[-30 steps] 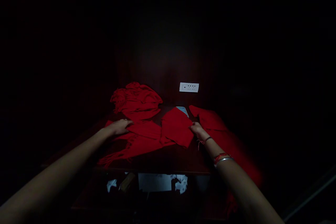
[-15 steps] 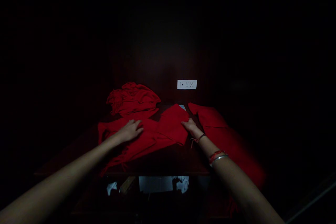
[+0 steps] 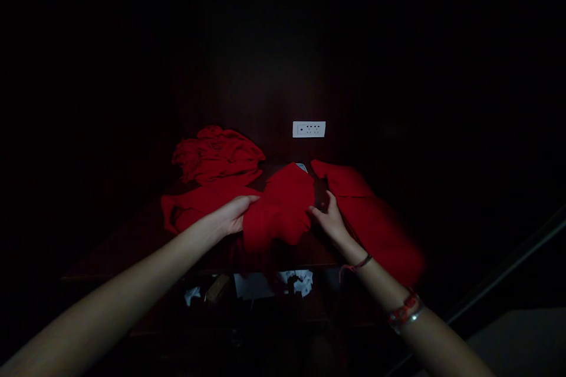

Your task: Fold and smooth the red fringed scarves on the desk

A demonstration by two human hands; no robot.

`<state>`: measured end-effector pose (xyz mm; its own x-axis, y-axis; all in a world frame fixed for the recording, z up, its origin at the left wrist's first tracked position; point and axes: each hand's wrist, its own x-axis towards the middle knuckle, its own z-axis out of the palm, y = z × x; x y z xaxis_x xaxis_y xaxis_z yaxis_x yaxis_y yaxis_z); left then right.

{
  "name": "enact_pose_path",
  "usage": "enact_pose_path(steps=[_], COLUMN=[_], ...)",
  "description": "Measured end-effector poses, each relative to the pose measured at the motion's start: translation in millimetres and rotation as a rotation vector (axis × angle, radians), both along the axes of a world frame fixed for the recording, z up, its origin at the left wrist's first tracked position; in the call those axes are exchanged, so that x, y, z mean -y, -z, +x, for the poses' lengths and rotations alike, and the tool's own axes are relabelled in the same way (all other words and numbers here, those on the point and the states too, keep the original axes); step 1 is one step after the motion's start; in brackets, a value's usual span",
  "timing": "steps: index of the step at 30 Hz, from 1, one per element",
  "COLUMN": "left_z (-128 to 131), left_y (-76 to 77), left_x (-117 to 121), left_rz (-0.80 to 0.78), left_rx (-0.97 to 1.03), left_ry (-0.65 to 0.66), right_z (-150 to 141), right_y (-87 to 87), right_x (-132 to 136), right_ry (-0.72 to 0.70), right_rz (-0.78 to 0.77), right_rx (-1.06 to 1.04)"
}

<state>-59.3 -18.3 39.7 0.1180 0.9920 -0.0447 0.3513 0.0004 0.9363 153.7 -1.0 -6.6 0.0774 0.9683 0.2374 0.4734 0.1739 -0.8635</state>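
White scraps (image 3: 299,281) and a brown block (image 3: 217,288) sit low down, under the front edge of the bench (image 3: 322,255). On my right arm I wear a red band (image 3: 404,306), a shiny band (image 3: 412,317) and a thin cord (image 3: 360,264).

My left hand (image 3: 241,213) is closed on the near left side of the red cloth (image 3: 285,203). My thumb is on top, and my other fingers are hidden by the cloth. My right hand (image 3: 326,212) is by the right side of that cloth, with its thumb and fingers spread apart. The thumb is right at the cloth's edge, but I can't tell if it touches. So the cloth lies between my two hands, and its near part droops and looks blurry.

A flat red piece (image 3: 194,203) lies left of my left hand. A long red cloth (image 3: 369,212) lies just right of my right hand. Farther back are a red heap (image 3: 221,156) and a small pale thing (image 3: 301,167), mostly covered. A white socket (image 3: 308,129) is on the wall (image 3: 265,106).
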Motion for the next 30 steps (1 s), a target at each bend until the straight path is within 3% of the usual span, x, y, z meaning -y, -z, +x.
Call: enact_pose_path(steps=[2, 5, 8, 11, 15, 19, 22, 25, 28, 30], left_z=[3.4, -1.1, -9.2, -13.6, -12.5, -1.1, 11.5, 16.1, 9.5, 2.8], left_y=[7.4, 21.5, 24.9, 22.6, 36.4, 60.6, 66.0, 61.1, 58.1, 59.7], left_x=[6.1, 15.5, 15.9, 4.9, -15.0, -24.0, -23.6, -27.3, -39.3, -48.6], left_rz=[-0.115, -0.180, -0.003, 0.211, 0.428, 0.356, 0.431, 0.481, 0.423, 0.356], left_rx=[0.005, -0.312, -0.788, -1.035, -1.029, -0.964, -0.913, -0.866, -0.834, -0.870], left_ry=[-0.036, -0.054, -0.021, -0.022, 0.109, 0.258, 0.264, 0.167, 0.024, -0.011], right_z=[5.7, 8.1, 1.7, -6.4, -2.6, 21.2, 38.1, 40.9, 26.8, 12.9], right_y=[1.3, 3.5, 3.8, 2.7, -0.9, -12.2, -26.3, -39.8, -43.0, -36.6], right_x=[12.5, 31.1, 39.8, 38.4, 30.4, 21.6, 15.0, 4.0, -14.0, -28.7], right_ry=[-0.063, -0.204, -0.225, -0.200, -0.236, -0.223, -0.294, -0.401, -0.196, -0.007], right_rz=[0.110, 0.082, -0.024, -0.096, -0.071, -0.046, -0.168, -0.200, -0.086, -0.111], right_rx=[0.192, 0.394, 0.495, 0.594, 0.606, 0.714, 0.835, 0.898, 0.835, 0.789])
